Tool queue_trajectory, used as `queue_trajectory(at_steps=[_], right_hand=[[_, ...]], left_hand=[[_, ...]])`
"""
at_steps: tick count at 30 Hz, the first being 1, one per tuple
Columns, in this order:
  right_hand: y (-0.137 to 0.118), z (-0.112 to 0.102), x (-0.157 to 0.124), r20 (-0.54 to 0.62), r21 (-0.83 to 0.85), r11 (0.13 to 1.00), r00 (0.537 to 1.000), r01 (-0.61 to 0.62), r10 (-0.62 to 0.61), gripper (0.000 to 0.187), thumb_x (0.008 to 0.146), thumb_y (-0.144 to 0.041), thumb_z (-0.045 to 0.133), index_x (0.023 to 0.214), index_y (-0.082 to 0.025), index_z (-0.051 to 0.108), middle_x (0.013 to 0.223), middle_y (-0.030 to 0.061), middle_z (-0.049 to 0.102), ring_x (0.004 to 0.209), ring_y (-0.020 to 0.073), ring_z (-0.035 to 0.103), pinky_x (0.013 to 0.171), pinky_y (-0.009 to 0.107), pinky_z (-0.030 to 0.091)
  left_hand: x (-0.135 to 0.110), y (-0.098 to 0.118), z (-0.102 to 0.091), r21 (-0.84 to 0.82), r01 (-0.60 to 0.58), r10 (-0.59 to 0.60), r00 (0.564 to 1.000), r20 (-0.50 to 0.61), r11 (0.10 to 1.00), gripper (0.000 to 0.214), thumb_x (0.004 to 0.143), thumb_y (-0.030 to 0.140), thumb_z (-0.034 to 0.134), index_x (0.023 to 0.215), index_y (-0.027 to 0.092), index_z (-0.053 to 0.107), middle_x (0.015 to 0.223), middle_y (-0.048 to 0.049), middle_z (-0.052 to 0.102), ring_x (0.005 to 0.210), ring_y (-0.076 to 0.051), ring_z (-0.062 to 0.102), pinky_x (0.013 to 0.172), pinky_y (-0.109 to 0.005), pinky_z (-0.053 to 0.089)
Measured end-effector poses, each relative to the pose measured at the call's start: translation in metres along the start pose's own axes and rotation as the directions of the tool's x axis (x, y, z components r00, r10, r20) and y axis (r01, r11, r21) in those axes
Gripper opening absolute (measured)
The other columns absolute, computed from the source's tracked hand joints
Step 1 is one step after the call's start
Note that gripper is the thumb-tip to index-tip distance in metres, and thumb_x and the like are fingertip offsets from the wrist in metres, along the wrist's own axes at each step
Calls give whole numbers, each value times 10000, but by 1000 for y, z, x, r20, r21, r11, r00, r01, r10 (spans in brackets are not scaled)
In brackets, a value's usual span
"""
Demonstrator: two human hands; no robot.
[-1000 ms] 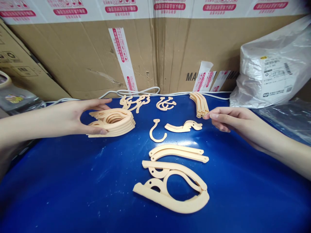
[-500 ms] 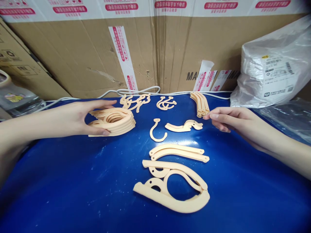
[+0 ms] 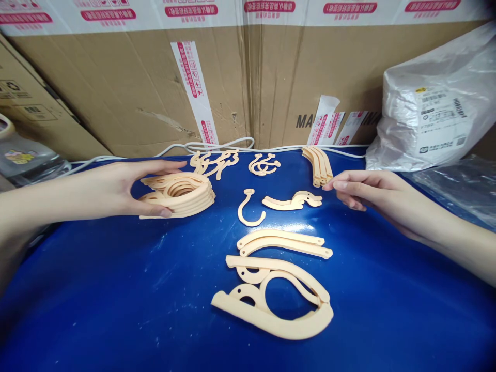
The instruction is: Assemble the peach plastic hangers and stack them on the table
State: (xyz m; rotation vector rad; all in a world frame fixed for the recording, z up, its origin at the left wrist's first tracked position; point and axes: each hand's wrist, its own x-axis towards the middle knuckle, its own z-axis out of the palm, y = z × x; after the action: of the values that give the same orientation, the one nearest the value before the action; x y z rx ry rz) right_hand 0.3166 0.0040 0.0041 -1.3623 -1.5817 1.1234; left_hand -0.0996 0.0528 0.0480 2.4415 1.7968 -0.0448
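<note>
My left hand [image 3: 112, 192] clasps the stack of beige frame pieces [image 3: 188, 195] at far left on the blue table [image 3: 116, 289]. My right hand [image 3: 368, 194] is slack, fingertips touching the bundle of curved strips [image 3: 318, 166]. I judge the sorting half done: a hook [image 3: 248, 209] and other pieces lie loose between.

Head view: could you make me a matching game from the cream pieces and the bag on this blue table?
Things:
1 ring stack
2 hook
3 strip bundle
4 bag

Places:
a at the right hand's fingertips
b alone in the middle
c gripped by the left hand
d far right, clear plastic

Pairs: 1-c, 2-b, 3-a, 4-d
</note>
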Motion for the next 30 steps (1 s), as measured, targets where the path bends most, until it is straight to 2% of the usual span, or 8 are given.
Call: queue_trajectory(at_steps=[5, 24, 30], right_hand=[[1, -1, -1, 0, 0, 1000, 1000, -6, 6, 278, 802, -484, 676, 868, -219, 725, 618, -10, 488, 557, 115, 381, 502, 276, 274], [1, -1, 0, -1, -13, 1000, 1000, -12, 12, 264, 802, -486, 671, 857, -237, 739, 598, -19, 478, 547, 110, 382, 506, 270, 286], [2, 0, 1, 6, -16, 1000, 1000, -10, 11, 267, 802, -492, 669, 850, -239, 739, 590, -24, 474, 544, 104, 379, 506, 266, 281]], left_hand=[[0, 4, -1, -30, -12, 12, 1000, 5, 999, 864, 641, 697, 597, 1419, 374, 402, 1316, 74, 604, 1069, -207, 637, 892, -244, 452], [-1, 8, -3, -43, -28, 28, 1000, -4, 999, 910, 635, 691, 594, 1432, 291, 413, 1324, 10, 602, 1071, -231, 631, 959, -292, 445], [-1, 8, -1, -52, -26, 26, 1000, -6, 998, 947, 620, 703, 619, 1447, 310, 378, 1332, 1, 596, 1110, -249, 622, 967, -310, 451]])
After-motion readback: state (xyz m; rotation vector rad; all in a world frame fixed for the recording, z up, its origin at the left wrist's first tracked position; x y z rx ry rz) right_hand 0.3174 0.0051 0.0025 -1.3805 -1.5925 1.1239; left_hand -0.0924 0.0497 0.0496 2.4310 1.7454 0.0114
